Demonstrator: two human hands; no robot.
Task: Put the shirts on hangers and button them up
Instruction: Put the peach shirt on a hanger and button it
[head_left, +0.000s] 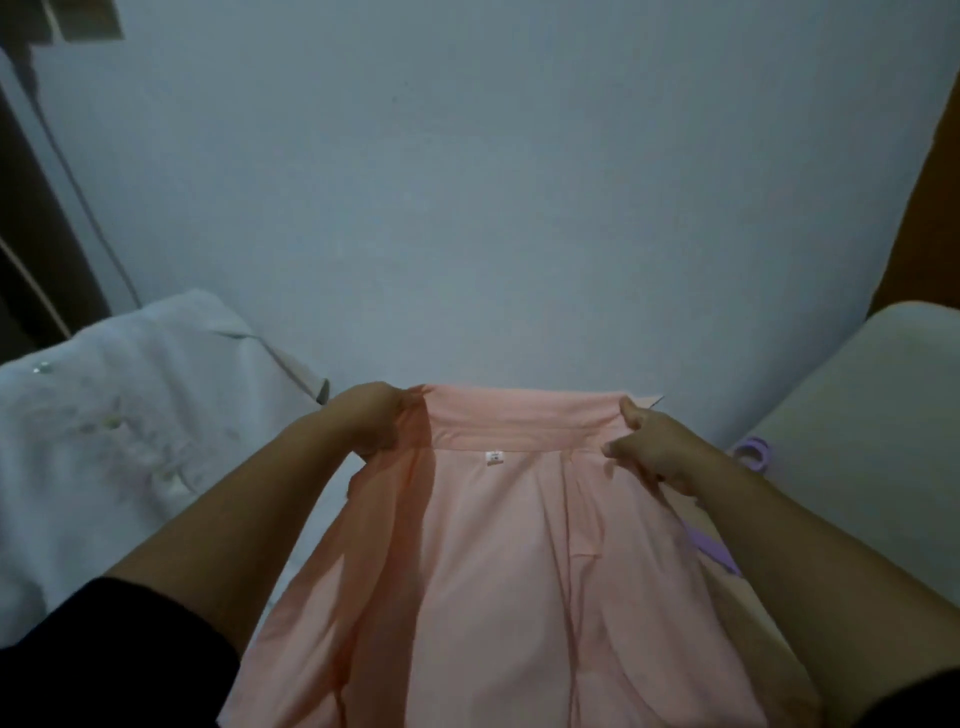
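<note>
- Head view: a pink shirt hangs spread between both hands in front of the person, inner side facing the camera, with a small white label under the collar.
- Left hand grips the collar's left end; right hand pinches its right end.
- Cloth is thin, smooth and softly creased.
- A purple hanger peeks out at the shirt's right edge.
- A white shirt lies crumpled at left.
- A pale wall fills the space above.

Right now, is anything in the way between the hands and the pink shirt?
No. Both hands already hold the pink shirt at its collar: the left hand grips one end, the right hand pinches the other. Nothing sits between.
</note>
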